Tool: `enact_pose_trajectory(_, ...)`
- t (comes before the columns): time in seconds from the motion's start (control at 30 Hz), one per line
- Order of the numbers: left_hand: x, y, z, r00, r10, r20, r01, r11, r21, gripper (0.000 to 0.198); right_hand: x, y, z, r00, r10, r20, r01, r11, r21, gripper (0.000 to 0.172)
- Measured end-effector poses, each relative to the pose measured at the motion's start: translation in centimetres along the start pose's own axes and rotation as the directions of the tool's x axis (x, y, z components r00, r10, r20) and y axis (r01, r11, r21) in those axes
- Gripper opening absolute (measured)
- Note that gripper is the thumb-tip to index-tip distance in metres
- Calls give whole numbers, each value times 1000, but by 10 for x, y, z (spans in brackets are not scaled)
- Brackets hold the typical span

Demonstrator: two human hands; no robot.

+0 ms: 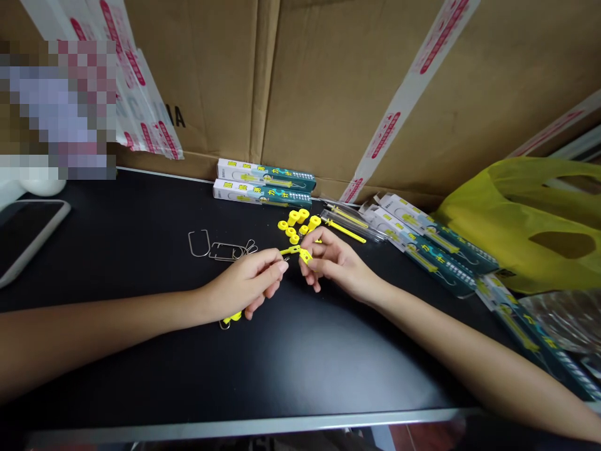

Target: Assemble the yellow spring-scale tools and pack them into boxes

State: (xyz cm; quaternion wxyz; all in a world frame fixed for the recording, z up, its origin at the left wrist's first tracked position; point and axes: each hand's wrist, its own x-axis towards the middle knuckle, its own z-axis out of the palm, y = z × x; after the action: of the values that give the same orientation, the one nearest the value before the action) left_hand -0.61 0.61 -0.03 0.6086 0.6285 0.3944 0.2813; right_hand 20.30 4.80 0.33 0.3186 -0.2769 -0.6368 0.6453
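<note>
My left hand (pixel 257 279) is closed round a slim yellow plastic rod (pixel 290 250), whose flat end with holes sticks out past the fingertips. My right hand (pixel 334 262) pinches a small yellow plastic piece (pixel 305 257) with openings in it, close against the end of the rod. Whether the two parts are joined, I cannot tell. Behind the hands lies a group of yellow caps and short plugs (pixel 293 218). Bent wire hooks (pixel 226 251) rest to the left of them. Partly under my left wrist lies another yellow piece with a wire loop (pixel 233 318).
Two slim printed boxes (pixel 263 194) stand by the cardboard wall (pixel 319 94). Clear sleeves holding yellow rods (pixel 345 229) and more boxes (pixel 422 250) lie at right, beside a yellow plastic bag (pixel 516 219). A phone (pixel 30 235) lies far left on the black table (pixel 300 369).
</note>
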Motion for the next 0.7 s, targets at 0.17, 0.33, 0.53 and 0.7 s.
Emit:
enact_pose_trajectory(0.17,1,-1,0,1000,14,1,-14,1000,13,27,-2,2,5,1000,17,3,-17,997,-79,25)
enact_pose_trajectory(0.33,2,-2,0,1000,24,-10,-24,999,26,28,-8,3,13,994,-43,-103,19,975,-222,25)
enact_pose_trajectory(0.53,1,-4,-1,999,22,-34,-21,999,29,28,-13,2,20,967,-227,-115,156,885,-439,14)
enact_pose_trajectory(0.7,1,-6,-1,999,39,-29,-38,999,35,29,-14,5,23,966,-235,-108,159,869,-470,12)
